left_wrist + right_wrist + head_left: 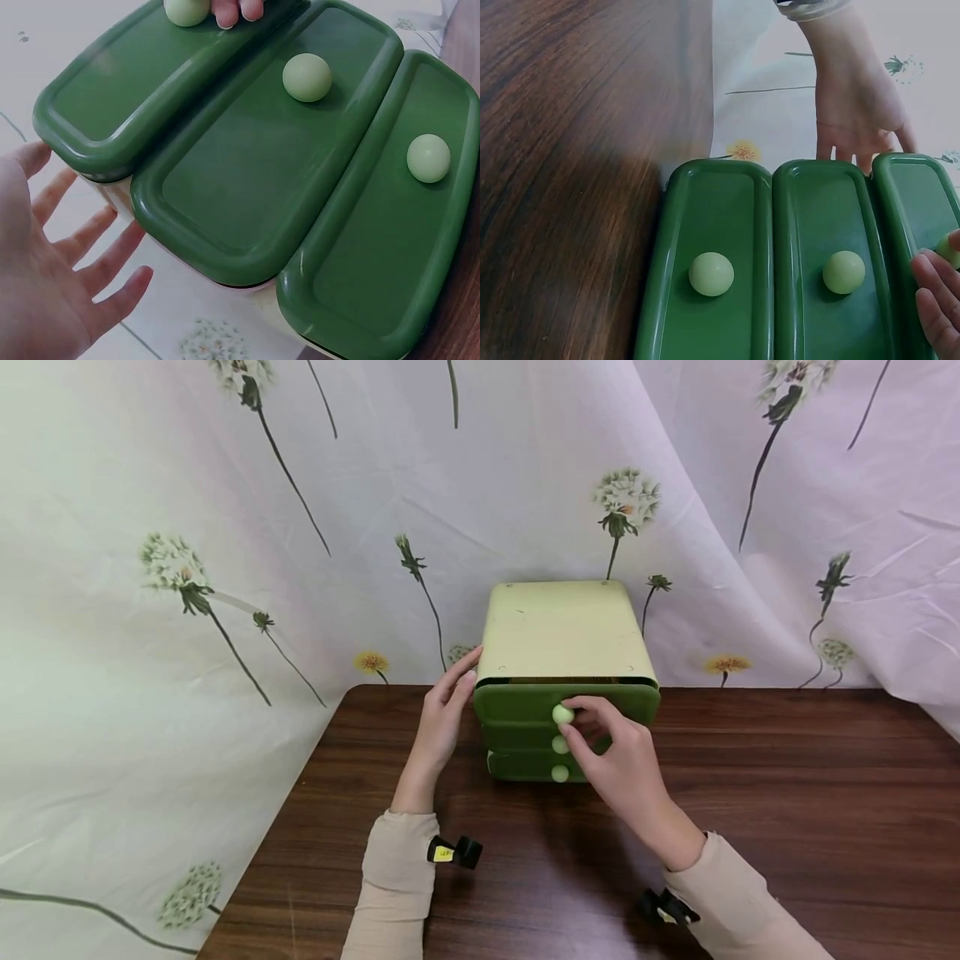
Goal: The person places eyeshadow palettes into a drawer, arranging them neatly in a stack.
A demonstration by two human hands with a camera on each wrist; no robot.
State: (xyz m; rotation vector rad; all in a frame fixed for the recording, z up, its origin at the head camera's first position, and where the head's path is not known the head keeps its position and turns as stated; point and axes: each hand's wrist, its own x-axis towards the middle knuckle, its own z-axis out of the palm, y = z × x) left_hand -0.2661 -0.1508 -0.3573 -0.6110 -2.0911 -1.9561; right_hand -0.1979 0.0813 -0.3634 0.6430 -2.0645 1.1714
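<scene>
A small chest of three drawers (566, 627) has a cream top and green drawer fronts with round pale green knobs. My right hand (618, 756) pinches the top drawer's knob (562, 714) between thumb and forefinger. That top drawer (112, 97) stands slightly forward of the middle drawer (232, 180), and a narrow dark gap shows under the cream top. Against the chest's left side rests my left hand (442, 718), its fingers extended and spread. The bottom drawer (720, 217) sits about level with the middle one.
The chest stands on a dark brown wooden table (787, 810), near its back edge. Behind and to the left hangs a white cloth (300, 527) printed with dandelions. Each sleeved forearm wears a small black wrist camera (467, 852).
</scene>
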